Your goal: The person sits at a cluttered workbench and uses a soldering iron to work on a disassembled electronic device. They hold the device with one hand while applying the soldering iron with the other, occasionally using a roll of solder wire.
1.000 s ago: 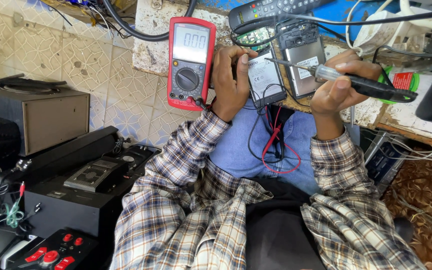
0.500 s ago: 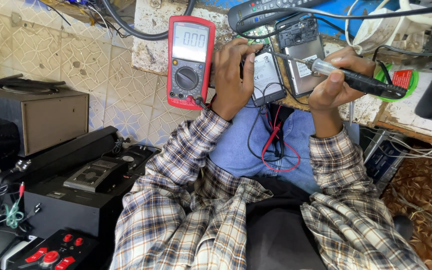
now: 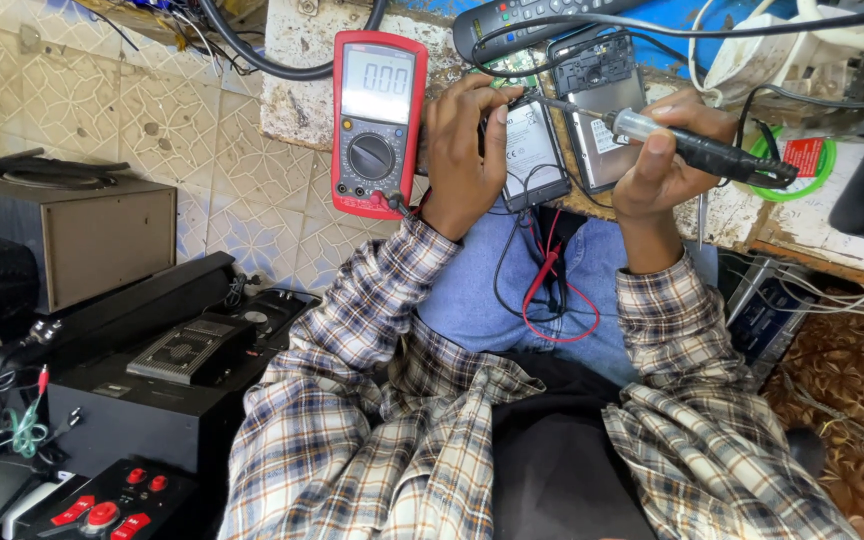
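We work a soldering iron over an opened phone beside the red multimeter.

The red, slab-shaped digital multimeter [image 3: 378, 122] stands upright against the worn bench edge, its grey screen lit and its round dial below. Just right of it, our left hand [image 3: 464, 150] is clamped on a small black-framed battery with a white label [image 3: 535, 155]. Further right lies the opened grey phone [image 3: 602, 110], back cover off. Farthest from the meter, our right hand [image 3: 667, 160] grips a black-handled soldering iron [image 3: 697, 150], tip pointing toward the battery's top.
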